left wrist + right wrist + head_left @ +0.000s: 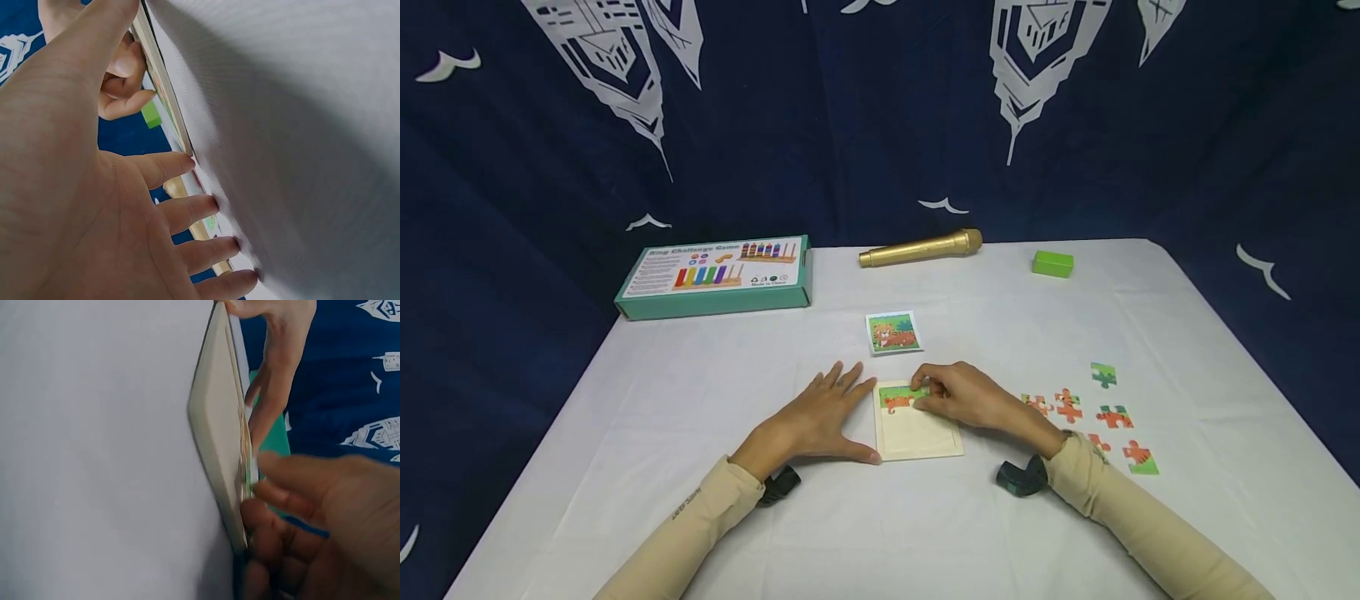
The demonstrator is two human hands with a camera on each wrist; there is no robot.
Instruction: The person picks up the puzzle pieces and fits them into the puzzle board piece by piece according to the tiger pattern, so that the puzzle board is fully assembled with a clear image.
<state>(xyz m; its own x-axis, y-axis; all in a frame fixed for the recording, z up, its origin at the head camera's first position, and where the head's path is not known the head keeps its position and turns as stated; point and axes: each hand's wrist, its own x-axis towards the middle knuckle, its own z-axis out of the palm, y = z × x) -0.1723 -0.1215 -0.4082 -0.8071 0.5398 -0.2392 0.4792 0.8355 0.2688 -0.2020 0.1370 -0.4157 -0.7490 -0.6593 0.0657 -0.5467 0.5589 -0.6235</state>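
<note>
Navy backdrop (850, 125) with white print, one table under a white cloth (625, 450). Counting outward from one wooden puzzle board (917, 437), centre table: one tiger picture card (893, 333) at 12 o'clock, one gold microphone (921, 248) farther out the same way, one green block (1052, 264) toward 1:30, one teal box (715, 283) at 10 o'clock (lid reads "Ring Challenge Game") — closed.

Loose pieces (1115, 417): six visible around 3 o'clock, lying apart on the cloth, some partly behind the right forearm. Board has a raised rim; inside it, fitted pieces (897, 398) in green and orange fill part of the 12 o'clock row, seams too fine to count, bare wood below.

Two hands. Right hand (966, 396) at the board's 1 o'clock, fingers curled, thumb and index pinching a puzzle piece (923, 392) at that row. Left hand (820, 419) at 9 o'clock — fingers spread and straight, index and thumb touching the board's edge.
</note>
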